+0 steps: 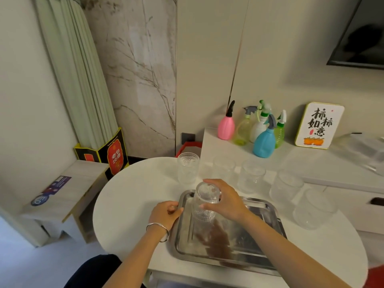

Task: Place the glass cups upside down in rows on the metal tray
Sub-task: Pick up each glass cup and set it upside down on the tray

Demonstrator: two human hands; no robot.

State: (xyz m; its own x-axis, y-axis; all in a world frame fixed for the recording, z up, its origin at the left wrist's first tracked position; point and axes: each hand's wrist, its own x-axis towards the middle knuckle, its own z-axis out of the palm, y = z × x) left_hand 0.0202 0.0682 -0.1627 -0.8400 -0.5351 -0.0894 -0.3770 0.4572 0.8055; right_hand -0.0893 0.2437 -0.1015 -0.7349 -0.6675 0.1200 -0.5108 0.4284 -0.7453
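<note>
Nearest to the camera, the metal tray [245,254] was seen lying on the round white desk [128,204], its bare floor reflecting the arms. The left hand [164,215] was closed on the tray's left rim, apparently to keep it steady. The right hand [225,201] was wrapped around one glass cup [204,202], with the fingers curled on its far side and the thumb on the near side. The cup was held at the far-left corner of the tray, and it appeared to be turned with the base upward; whether its rim was already touching the tray could not be told.

The step in hand was judged to be the placing of the first cup — no other cup was seen on the tray. The next move would call for the cup to be set down flat near the corner, so that room is left for rows, and then for the fingers to be opened.

Farther away, five cups were counted on the desk beyond the tray, well apart from each other — one patterned cup [188,170] behind the hands and four more [286,189] toward the right, faint in the picture. Six cups were counted in all, and one tray.
</note>
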